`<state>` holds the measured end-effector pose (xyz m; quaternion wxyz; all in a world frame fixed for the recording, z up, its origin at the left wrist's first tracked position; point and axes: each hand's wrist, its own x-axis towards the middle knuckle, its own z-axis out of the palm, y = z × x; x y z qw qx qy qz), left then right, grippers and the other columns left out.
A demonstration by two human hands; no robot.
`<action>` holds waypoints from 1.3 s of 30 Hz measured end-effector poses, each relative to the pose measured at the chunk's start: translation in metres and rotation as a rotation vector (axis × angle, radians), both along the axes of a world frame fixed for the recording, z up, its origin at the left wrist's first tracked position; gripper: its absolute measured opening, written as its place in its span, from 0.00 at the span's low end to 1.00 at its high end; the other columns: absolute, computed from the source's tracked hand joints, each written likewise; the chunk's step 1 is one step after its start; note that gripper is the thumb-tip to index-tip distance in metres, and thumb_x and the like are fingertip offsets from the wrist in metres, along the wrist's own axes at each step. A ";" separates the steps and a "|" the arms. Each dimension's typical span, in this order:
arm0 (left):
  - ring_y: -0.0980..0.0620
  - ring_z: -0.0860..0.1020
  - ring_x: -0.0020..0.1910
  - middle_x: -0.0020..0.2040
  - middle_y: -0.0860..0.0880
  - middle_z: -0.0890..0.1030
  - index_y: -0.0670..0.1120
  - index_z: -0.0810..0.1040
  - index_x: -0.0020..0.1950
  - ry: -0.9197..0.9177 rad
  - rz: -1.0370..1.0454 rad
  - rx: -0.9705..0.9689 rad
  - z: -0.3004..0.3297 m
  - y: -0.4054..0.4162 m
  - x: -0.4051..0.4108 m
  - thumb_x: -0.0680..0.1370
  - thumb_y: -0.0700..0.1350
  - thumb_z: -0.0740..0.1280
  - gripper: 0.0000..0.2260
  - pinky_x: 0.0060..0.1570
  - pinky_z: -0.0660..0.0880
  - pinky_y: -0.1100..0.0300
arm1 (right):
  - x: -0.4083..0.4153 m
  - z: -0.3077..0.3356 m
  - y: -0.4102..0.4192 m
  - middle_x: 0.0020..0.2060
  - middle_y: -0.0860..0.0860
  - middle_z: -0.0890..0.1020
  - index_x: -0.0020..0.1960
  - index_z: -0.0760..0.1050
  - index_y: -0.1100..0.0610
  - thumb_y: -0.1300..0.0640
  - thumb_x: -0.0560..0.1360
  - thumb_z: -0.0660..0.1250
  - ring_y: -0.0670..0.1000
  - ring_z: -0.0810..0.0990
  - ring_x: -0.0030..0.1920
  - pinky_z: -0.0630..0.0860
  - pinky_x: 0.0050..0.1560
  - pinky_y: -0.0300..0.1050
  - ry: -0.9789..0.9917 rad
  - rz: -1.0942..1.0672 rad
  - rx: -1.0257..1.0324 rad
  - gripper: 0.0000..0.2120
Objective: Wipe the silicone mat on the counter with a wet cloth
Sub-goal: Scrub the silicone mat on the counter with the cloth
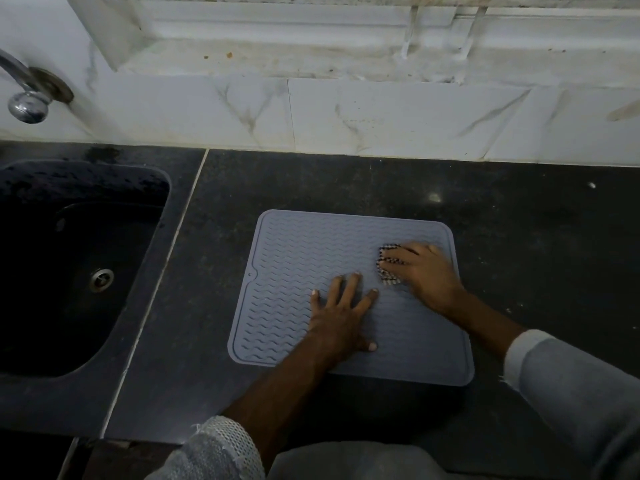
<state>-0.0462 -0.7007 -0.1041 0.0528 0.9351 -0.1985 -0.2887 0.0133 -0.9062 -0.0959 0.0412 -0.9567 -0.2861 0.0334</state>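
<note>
A grey silicone mat with a wavy ribbed surface lies flat on the dark counter. My left hand rests palm down on the mat's middle, fingers spread, holding nothing. My right hand presses a bunched black-and-white checked cloth onto the mat near its far right part. Most of the cloth is hidden under the fingers.
A dark sink with a metal drain sits to the left of the mat. A chrome tap comes out of the marble wall at the far left. The counter's front edge runs just below my forearms.
</note>
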 end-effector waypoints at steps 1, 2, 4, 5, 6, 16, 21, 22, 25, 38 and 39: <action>0.40 0.33 0.75 0.76 0.49 0.32 0.59 0.39 0.77 -0.003 -0.002 -0.006 0.000 0.000 0.000 0.71 0.64 0.68 0.46 0.68 0.41 0.29 | -0.002 0.001 -0.008 0.69 0.51 0.70 0.67 0.71 0.49 0.54 0.73 0.68 0.57 0.65 0.69 0.58 0.68 0.57 0.018 -0.017 -0.011 0.23; 0.40 0.33 0.75 0.76 0.49 0.32 0.59 0.39 0.77 -0.003 -0.004 -0.010 0.000 0.001 0.000 0.71 0.64 0.68 0.46 0.68 0.41 0.29 | -0.003 0.002 -0.012 0.70 0.51 0.69 0.68 0.70 0.49 0.54 0.73 0.68 0.57 0.64 0.69 0.58 0.68 0.57 0.034 -0.027 -0.024 0.23; 0.41 0.33 0.75 0.77 0.49 0.32 0.59 0.40 0.77 0.000 -0.007 -0.021 0.001 0.002 0.000 0.71 0.64 0.68 0.46 0.68 0.41 0.30 | -0.003 0.003 -0.011 0.69 0.52 0.71 0.67 0.71 0.49 0.56 0.73 0.68 0.58 0.66 0.68 0.59 0.66 0.57 0.027 -0.023 -0.027 0.23; 0.41 0.33 0.75 0.77 0.49 0.32 0.59 0.40 0.77 0.003 -0.009 -0.035 0.002 0.003 0.000 0.71 0.64 0.68 0.45 0.69 0.41 0.31 | -0.002 0.004 -0.010 0.68 0.52 0.72 0.66 0.72 0.50 0.56 0.73 0.69 0.58 0.67 0.67 0.60 0.66 0.57 0.022 -0.021 -0.031 0.22; 0.41 0.34 0.75 0.77 0.49 0.32 0.59 0.40 0.77 0.005 -0.013 -0.052 0.003 0.005 0.001 0.71 0.63 0.68 0.45 0.69 0.40 0.31 | -0.003 0.004 -0.009 0.68 0.52 0.72 0.66 0.72 0.50 0.56 0.72 0.69 0.58 0.67 0.67 0.61 0.65 0.57 0.021 -0.020 -0.033 0.22; 0.41 0.36 0.75 0.77 0.49 0.35 0.60 0.42 0.77 0.006 0.127 -0.104 0.013 0.054 -0.002 0.70 0.59 0.72 0.46 0.70 0.44 0.35 | 0.012 0.012 -0.001 0.63 0.50 0.77 0.62 0.76 0.50 0.60 0.70 0.70 0.55 0.72 0.61 0.68 0.62 0.55 0.048 -0.001 0.025 0.21; 0.40 0.35 0.75 0.77 0.49 0.34 0.61 0.41 0.77 0.025 0.138 -0.068 0.012 0.050 -0.001 0.70 0.59 0.72 0.47 0.69 0.43 0.34 | 0.023 0.017 0.062 0.61 0.53 0.78 0.60 0.78 0.54 0.65 0.69 0.69 0.58 0.73 0.59 0.67 0.59 0.54 -0.034 0.079 0.127 0.20; 0.40 0.35 0.75 0.77 0.49 0.34 0.61 0.41 0.77 0.028 0.140 -0.063 0.011 0.050 0.000 0.70 0.59 0.72 0.47 0.69 0.43 0.34 | 0.024 0.015 0.075 0.62 0.53 0.77 0.61 0.77 0.54 0.64 0.70 0.69 0.58 0.72 0.60 0.65 0.60 0.54 -0.018 0.098 0.126 0.20; 0.40 0.34 0.75 0.77 0.49 0.33 0.62 0.40 0.76 0.026 0.145 -0.054 0.007 0.050 -0.001 0.70 0.60 0.72 0.48 0.69 0.42 0.33 | 0.025 0.005 0.094 0.68 0.50 0.72 0.66 0.73 0.50 0.61 0.74 0.65 0.56 0.67 0.65 0.61 0.63 0.51 0.011 0.161 0.024 0.21; 0.40 0.34 0.74 0.76 0.50 0.32 0.62 0.39 0.76 0.000 0.123 -0.081 0.000 0.053 0.000 0.70 0.60 0.72 0.48 0.69 0.42 0.34 | 0.022 0.017 0.051 0.64 0.52 0.75 0.63 0.75 0.52 0.61 0.70 0.69 0.58 0.70 0.63 0.64 0.62 0.55 -0.022 0.106 0.005 0.22; 0.40 0.34 0.74 0.76 0.50 0.32 0.63 0.38 0.76 0.003 0.126 -0.074 -0.001 0.053 0.000 0.70 0.61 0.72 0.48 0.69 0.42 0.34 | 0.024 0.016 0.063 0.64 0.53 0.76 0.63 0.76 0.53 0.63 0.69 0.70 0.59 0.71 0.62 0.65 0.61 0.56 -0.034 0.114 0.034 0.22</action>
